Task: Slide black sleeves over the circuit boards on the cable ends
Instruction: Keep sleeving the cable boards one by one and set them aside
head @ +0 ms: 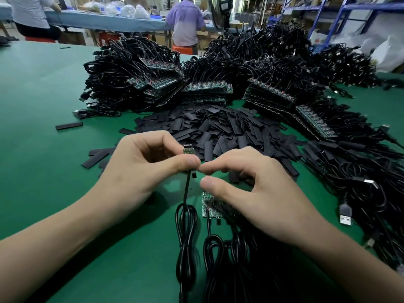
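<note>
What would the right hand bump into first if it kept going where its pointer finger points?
Probably the thumb of the left hand, which pinches a board on its cable. The right hand points leftward at that thumb and looks almost touching it, though depth is hard to judge.

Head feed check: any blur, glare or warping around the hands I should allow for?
Head view: circuit board in the left hand is sharp; soft shadow beneath it on the mat; no harsh glare; edges bow from the wide lens; far workers soft.
</note>
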